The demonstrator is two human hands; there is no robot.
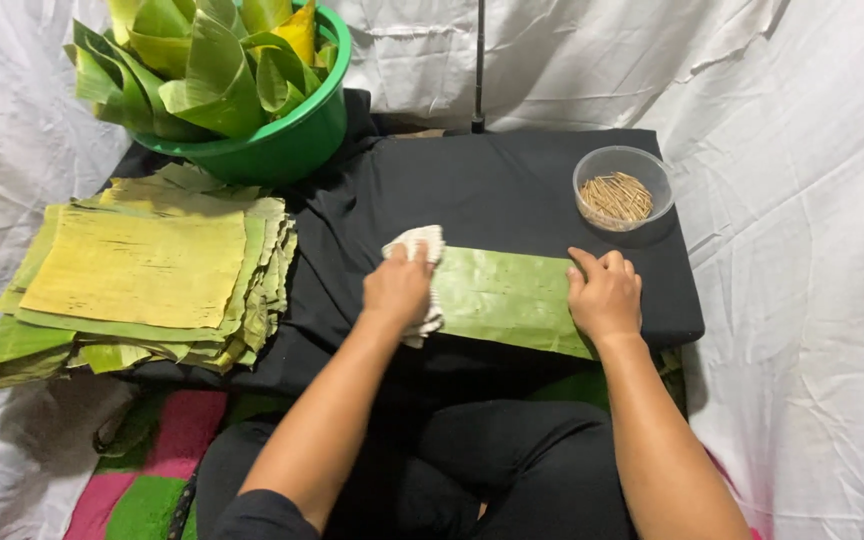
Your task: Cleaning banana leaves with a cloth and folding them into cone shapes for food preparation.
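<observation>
A green banana leaf piece [508, 297] lies flat on the black cloth-covered table [512, 190] in front of me. My left hand [398, 287] presses a crumpled white cloth [422, 244] onto the leaf's left end, fingers closed over it. At the leaf's right end, my right hand [604, 294] lies palm down, holding it flat.
A thick stack of cut yellow-green leaf sheets [142, 270] sits at the left. Behind it stands a green basin [292, 140] filled with rolled leaves. A clear round container of small wooden sticks [620, 190] is at the back right. White sheeting hangs all around, and a thin black pole [478, 65] rises behind the table.
</observation>
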